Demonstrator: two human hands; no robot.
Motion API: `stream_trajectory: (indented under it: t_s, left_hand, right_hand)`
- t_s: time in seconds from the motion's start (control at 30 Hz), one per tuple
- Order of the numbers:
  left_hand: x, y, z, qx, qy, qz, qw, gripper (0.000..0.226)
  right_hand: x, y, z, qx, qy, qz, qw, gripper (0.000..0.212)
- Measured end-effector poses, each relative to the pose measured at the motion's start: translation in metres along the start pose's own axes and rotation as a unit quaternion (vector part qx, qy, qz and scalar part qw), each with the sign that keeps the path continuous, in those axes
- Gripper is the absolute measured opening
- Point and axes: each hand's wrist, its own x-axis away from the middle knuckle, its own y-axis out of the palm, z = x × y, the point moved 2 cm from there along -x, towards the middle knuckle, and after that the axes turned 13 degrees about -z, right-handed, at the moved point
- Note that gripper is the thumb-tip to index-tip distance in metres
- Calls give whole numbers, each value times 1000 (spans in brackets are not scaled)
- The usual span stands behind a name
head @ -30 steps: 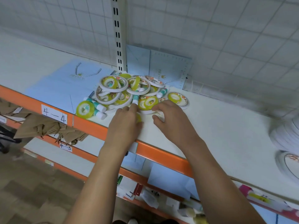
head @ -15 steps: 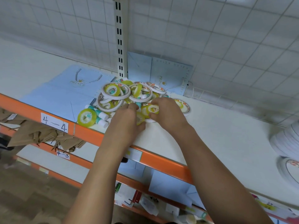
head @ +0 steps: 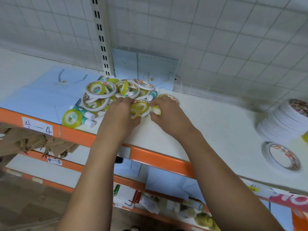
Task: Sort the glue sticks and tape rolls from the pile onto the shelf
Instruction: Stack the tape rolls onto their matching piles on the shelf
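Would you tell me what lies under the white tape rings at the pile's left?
Teal glue sticks poke out beneath the white tape rings, white caps forward; their far ends and anything deeper are covered.

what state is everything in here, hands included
left hand, grips a yellow tape roll
right hand, pinches a pale tape roll
pile, jumbled, unsorted
glue sticks, lying on their sides
white tape stack, neatly stacked
lone tape roll, lying flat

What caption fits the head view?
Left hand and right hand grip tape rolls in the pile with glue sticks on the shelf.
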Motion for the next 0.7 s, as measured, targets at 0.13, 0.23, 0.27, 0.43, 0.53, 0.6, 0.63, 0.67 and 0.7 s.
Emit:
stream_trajectory:
  t_s: [0.13, 0.23, 0.27, 0.43, 0.53, 0.6, 0.63, 0.67, 0.7]
  left_hand:
    - [8, -8, -10, 9, -9, 5, 1000, 49]
    - [12, -13, -15, 4, -22, 0, 1000, 48]
    - [13, -14, -16, 5, -26, -1, 1000, 49]
    - [19, -13, -20, 10, -35, -19, 999, 53]
    - [19, -13, -21, 12, -27, -16, 999, 54]
    - [19, -14, -20, 14, -20, -12, 1000, 53]
    - [19, -14, -18, 18, -15, -9, 1000, 52]
    - [18, -14, -16, 22, -8, -4, 1000, 51]
    - [18, -14, -13, 27, 1, 1, 1000, 50]
  right_hand:
    - [-22, 9, -19, -13, -4, 22, 1000, 30]
    - [-40, 20, -26, 26, 27, 1, 999, 33]
    - [-43, 23, -26, 46, 36, -8, 998, 34]
    - [-48, 26, -23, 50, 55, -14, 997, 38]
    - [-48, 22, -24, 53, 41, -20, 998, 40]
    - [-46, 20, -26, 50, 23, -21, 998, 44]
    - [-43, 19, -27, 43, 17, -19, 999, 46]
    - [-39, 19, -28, 30, 13, -16, 999, 48]
    - [-35, 17, -27, 16, 10, -8, 1000, 49]
